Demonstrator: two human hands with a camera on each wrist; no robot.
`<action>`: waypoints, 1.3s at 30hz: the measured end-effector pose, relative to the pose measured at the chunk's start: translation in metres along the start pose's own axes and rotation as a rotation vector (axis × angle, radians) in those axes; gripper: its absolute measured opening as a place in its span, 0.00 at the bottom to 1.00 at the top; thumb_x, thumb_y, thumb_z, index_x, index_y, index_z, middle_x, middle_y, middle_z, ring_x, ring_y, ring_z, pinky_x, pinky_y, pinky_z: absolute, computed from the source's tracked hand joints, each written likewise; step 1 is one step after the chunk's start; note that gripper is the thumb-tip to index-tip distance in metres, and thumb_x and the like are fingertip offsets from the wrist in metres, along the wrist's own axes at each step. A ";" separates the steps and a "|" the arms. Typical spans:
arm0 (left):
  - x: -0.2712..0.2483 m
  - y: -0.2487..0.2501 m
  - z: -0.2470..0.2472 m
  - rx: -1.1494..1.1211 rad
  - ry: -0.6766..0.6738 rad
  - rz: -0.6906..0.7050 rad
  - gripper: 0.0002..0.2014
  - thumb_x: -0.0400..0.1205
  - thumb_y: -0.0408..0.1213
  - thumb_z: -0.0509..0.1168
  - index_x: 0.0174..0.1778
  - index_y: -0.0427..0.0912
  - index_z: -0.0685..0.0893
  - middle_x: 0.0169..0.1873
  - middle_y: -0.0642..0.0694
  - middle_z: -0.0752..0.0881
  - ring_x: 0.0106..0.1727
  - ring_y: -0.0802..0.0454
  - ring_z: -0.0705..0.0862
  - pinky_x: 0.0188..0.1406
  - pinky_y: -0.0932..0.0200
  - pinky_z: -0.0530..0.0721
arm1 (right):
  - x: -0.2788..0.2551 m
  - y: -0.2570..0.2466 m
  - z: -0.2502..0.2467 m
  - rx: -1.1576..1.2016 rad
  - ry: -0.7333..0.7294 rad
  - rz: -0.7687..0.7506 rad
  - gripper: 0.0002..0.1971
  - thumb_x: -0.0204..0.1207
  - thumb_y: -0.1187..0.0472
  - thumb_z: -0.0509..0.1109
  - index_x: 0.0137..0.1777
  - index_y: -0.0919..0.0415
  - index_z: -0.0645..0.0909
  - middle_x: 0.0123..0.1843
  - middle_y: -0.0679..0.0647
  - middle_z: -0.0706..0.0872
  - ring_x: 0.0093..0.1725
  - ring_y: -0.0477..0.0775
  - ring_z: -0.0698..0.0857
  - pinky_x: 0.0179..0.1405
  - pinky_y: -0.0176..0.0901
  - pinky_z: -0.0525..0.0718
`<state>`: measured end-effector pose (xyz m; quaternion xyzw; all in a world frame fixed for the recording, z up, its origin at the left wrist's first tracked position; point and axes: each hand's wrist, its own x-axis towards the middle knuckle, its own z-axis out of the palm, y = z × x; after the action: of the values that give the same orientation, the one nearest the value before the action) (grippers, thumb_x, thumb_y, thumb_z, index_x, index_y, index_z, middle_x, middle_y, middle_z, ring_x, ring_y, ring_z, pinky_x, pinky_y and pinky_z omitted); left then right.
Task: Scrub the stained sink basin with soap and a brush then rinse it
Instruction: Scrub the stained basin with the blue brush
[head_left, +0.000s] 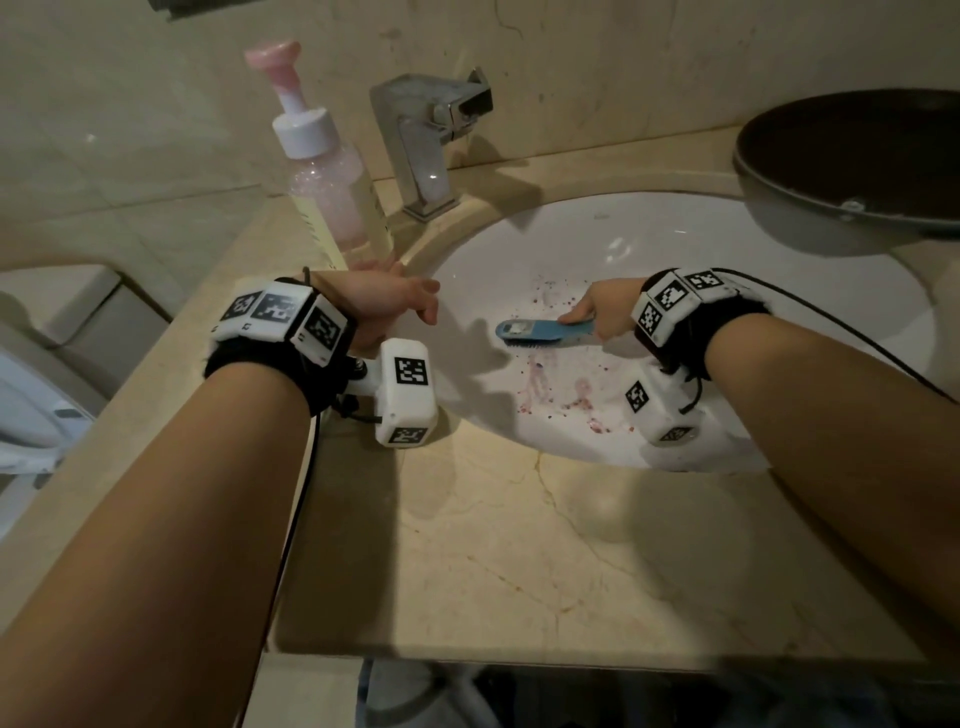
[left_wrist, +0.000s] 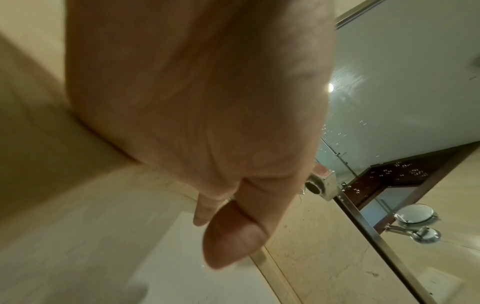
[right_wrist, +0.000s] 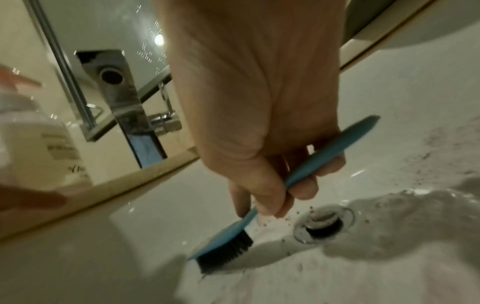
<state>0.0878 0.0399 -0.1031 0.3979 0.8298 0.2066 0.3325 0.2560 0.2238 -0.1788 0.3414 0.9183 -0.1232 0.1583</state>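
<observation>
The white sink basin (head_left: 675, 249) carries reddish-purple stains (head_left: 540, 384) on its floor, around the drain (right_wrist: 324, 224). My right hand (head_left: 602, 312) grips the handle of a blue brush (head_left: 540, 332) with dark bristles. The brush head (right_wrist: 226, 246) points down, close to the basin's left slope; whether the bristles touch it is unclear. My left hand (head_left: 395, 301) hangs over the left rim beside the base of the soap bottle (head_left: 332, 192). Its fingers are loosely curled and hold nothing, and the thumb (left_wrist: 228, 246) shows in the left wrist view.
A chrome faucet (head_left: 421, 135) stands behind the basin with no water running. A dark bowl (head_left: 852, 161) sits on the counter at the back right, overhanging the rim. The beige marble counter (head_left: 519, 545) runs along the front. A white fixture (head_left: 31, 415) stands low on the left.
</observation>
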 end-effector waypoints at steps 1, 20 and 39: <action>0.001 -0.002 0.000 0.006 -0.029 0.001 0.55 0.46 0.45 0.68 0.77 0.50 0.69 0.84 0.47 0.47 0.84 0.49 0.44 0.84 0.47 0.48 | -0.001 0.000 -0.005 0.015 0.015 0.008 0.26 0.79 0.69 0.61 0.76 0.52 0.72 0.62 0.58 0.85 0.37 0.56 0.80 0.35 0.40 0.77; -0.024 0.005 0.011 0.427 -0.024 -0.140 0.37 0.81 0.37 0.61 0.84 0.51 0.49 0.83 0.47 0.38 0.84 0.43 0.42 0.83 0.45 0.49 | -0.005 0.014 -0.001 0.055 0.079 0.002 0.22 0.81 0.61 0.64 0.76 0.54 0.73 0.67 0.58 0.83 0.47 0.55 0.77 0.45 0.39 0.71; -0.051 0.000 0.014 0.303 -0.114 -0.198 0.38 0.80 0.35 0.62 0.83 0.55 0.50 0.81 0.51 0.31 0.83 0.51 0.33 0.82 0.49 0.42 | -0.003 0.006 -0.006 0.072 0.221 0.046 0.25 0.80 0.66 0.64 0.77 0.60 0.70 0.69 0.65 0.79 0.65 0.67 0.80 0.65 0.53 0.79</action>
<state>0.1214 0.0006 -0.0934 0.3708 0.8664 0.0225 0.3337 0.2608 0.2291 -0.1727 0.3794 0.9170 -0.1143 0.0466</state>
